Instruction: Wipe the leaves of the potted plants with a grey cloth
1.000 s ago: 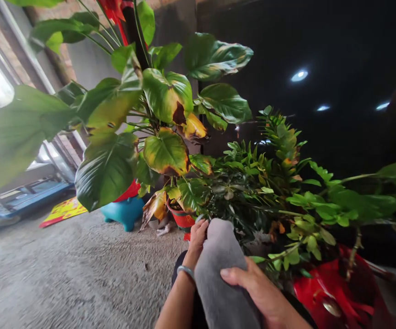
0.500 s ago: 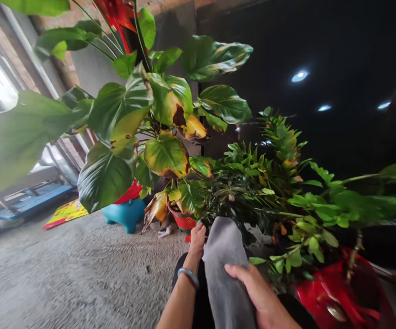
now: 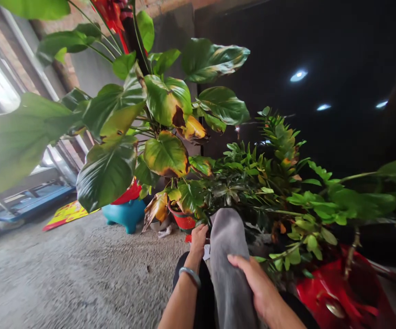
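A long grey sock, with a rounded upper end, stands up in front of me between my black-clad legs. My right hand is closed on its right side, thumb lying across the front and the other fingers hidden behind the cloth. Just left of its upper end is my left hand, a bracelet on the wrist. Its fingers curl together by a dark edge beside the sock; what they hold cannot be made out. A bit of white shows between this hand and the sock.
A tall leafy plant with browned leaves rises ahead. Low green plants spread to the right, above a red shiny pot wrapping. A red pot, a blue pot and a blue trolley stand on the concrete floor.
The sock's upper end has shifted slightly up and to the right, with my right hand rising a little. My left hand has moved only slightly.
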`<state>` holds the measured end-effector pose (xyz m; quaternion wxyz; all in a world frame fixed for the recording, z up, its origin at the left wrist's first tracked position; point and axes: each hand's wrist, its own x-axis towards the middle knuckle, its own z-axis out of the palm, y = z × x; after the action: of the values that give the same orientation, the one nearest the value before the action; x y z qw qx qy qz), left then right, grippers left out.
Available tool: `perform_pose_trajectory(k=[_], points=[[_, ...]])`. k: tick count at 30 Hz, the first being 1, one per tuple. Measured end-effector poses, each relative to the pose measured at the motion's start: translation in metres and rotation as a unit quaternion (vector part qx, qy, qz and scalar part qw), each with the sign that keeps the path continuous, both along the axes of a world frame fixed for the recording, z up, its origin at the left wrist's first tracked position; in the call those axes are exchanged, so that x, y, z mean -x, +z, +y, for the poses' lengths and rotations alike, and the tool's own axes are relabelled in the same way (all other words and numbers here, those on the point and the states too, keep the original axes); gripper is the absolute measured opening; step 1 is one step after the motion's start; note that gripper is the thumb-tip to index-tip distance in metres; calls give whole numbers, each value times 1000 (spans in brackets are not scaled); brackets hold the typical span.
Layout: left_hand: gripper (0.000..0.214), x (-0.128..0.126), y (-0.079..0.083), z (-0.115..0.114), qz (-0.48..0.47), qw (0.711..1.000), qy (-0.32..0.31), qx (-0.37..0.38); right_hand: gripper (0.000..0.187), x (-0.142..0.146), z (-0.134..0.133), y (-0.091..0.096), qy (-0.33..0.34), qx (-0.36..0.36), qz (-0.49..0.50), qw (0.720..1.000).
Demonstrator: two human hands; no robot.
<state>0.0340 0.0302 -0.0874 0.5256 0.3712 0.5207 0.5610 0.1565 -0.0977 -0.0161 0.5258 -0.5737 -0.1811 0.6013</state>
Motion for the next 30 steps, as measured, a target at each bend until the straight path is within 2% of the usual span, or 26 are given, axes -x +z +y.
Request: perform_pose_trajectory(k=[2, 3, 5, 8, 10, 12, 15, 17, 19, 20, 22, 26, 28, 30], points=[[38, 1, 3, 1, -14, 1000, -7, 13, 31, -8, -23, -1, 29, 15, 26, 999], [38, 1, 4, 1, -20, 1000, -12, 17, 34, -14, -30, 7, 46, 10, 50, 998], [39, 1, 7, 0, -27, 999, -22, 24, 36, -29, -31, 34, 49, -19, 102, 993], [38, -1, 11, -3, -32, 999, -31, 30, 28, -51, -5, 78, -49, -77, 178, 980], [37, -3, 13, -5, -33, 999, -16, 24, 18, -58, 16, 90, -112, -96, 222, 964], [38, -5, 14, -6, -35, 999, 23, 11, 11, -54, 27, 83, -122, -74, 244, 959], [45, -7, 14, -6, -38, 996, 77, -5, 8, -36, 15, 45, -71, 41, 231, 970], [48, -7, 13, -3, -43, 997, 68, 8, 17, -26, -7, 20, -45, 93, 199, 975], [46, -7, 11, 0, -55, 997, 33, 34, 29, -26, -28, 12, -41, 92, 162, 982], [43, -8, 11, 1, -59, 997, 13, 46, 34, -30, -35, 16, -44, 78, 150, 985], [34, -9, 10, 3, -58, 997, -16, 54, 37, -44, -37, 37, -69, 40, 146, 986], [23, -14, 11, 2, -44, 998, -30, 41, 24, -67, -5, 88, -179, -92, 189, 961], [19, -14, 11, 0, -41, 998, -24, 40, 23, -66, 14, 93, -195, -117, 214, 950], [16, -13, 8, 0, -35, 998, -16, 49, 20, -56, 22, 76, -159, -61, 228, 959]])
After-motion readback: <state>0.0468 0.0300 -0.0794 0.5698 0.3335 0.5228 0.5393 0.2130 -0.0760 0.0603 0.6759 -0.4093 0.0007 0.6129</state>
